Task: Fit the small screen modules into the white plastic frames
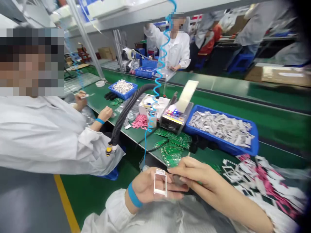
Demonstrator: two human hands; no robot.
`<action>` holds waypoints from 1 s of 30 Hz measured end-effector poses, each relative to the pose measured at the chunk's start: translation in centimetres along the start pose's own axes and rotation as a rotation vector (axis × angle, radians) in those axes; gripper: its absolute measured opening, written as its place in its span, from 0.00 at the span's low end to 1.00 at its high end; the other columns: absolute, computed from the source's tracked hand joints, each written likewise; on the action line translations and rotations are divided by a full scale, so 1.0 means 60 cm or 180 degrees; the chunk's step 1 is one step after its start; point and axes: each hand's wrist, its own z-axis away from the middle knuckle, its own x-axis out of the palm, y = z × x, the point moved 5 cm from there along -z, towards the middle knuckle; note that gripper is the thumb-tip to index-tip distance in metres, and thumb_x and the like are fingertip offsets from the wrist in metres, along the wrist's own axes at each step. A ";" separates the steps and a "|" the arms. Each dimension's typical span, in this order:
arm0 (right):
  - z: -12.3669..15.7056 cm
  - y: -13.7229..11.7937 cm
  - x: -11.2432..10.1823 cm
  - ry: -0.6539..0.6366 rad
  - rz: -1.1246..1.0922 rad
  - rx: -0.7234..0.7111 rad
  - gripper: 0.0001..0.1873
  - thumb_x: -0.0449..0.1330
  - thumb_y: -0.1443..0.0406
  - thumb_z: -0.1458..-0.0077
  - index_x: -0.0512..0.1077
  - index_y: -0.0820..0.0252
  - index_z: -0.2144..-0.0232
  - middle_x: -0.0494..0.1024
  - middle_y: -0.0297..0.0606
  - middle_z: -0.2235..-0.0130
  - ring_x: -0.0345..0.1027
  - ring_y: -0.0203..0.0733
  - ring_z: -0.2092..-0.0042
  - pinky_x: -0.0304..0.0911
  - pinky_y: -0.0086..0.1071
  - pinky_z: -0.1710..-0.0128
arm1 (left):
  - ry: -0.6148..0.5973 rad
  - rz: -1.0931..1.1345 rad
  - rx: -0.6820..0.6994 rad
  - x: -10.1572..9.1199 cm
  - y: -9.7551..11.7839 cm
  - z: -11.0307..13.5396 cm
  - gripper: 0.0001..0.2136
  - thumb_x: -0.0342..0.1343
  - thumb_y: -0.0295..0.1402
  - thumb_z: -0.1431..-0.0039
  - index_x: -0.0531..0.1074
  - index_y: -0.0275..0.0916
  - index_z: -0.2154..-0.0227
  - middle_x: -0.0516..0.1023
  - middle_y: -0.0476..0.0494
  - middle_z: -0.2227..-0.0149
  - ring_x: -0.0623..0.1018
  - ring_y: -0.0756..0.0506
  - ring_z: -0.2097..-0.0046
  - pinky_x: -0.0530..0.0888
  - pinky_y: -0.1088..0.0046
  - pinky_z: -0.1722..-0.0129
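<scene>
My left hand (pixel 143 185) is palm up with a blue wristband. A small white plastic frame (pixel 160 191) with a rectangular opening lies across its palm and fingers, and the thumb is at its top end. Close beside the left fingertips is my right hand (pixel 196 173), its fingers pinched together. Whatever lies between those fingertips is hidden, though a greyish patch shows just below them. Beyond both hands, several green circuit boards (pixel 172 149) are piled on the bench.
A blue bin (pixel 255 137) of white parts stands behind the boards, beside a label dispenser (pixel 173 121). White frames and pink strips (pixel 267 181) lie at right. A black hose (pixel 123 110) and blue coiled air line (pixel 159 77) hang ahead. A co-worker (pixel 43 136) sits at left.
</scene>
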 end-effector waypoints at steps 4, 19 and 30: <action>0.036 0.000 -0.024 -0.0081 -0.0002 0.0075 0.09 0.48 0.67 0.38 0.69 0.53 0.63 0.73 0.35 0.67 0.65 0.37 0.63 0.62 0.30 0.64 | -0.0196 -0.0209 -0.0387 0.034 -0.020 -0.023 0.17 0.66 0.40 0.58 0.79 0.29 0.71 0.80 0.32 0.61 0.75 0.29 0.52 0.65 0.50 0.49; 0.124 0.008 -0.056 0.1801 0.1197 -0.0090 0.06 0.57 0.72 0.46 0.66 0.57 0.69 0.68 0.34 0.69 0.63 0.37 0.65 0.57 0.45 0.51 | -0.0459 -0.0943 -0.0238 0.080 -0.047 -0.072 0.18 0.66 0.46 0.61 0.80 0.37 0.71 0.72 0.35 0.48 0.72 0.39 0.48 0.66 0.63 0.46; 0.135 0.032 -0.044 0.2222 0.0977 0.0407 0.05 0.55 0.72 0.45 0.67 0.58 0.71 0.67 0.34 0.70 0.62 0.38 0.65 0.59 0.40 0.58 | -0.0308 -0.1607 -0.0217 0.086 -0.046 -0.078 0.16 0.63 0.45 0.57 0.80 0.38 0.70 0.70 0.34 0.45 0.67 0.35 0.43 0.59 0.58 0.42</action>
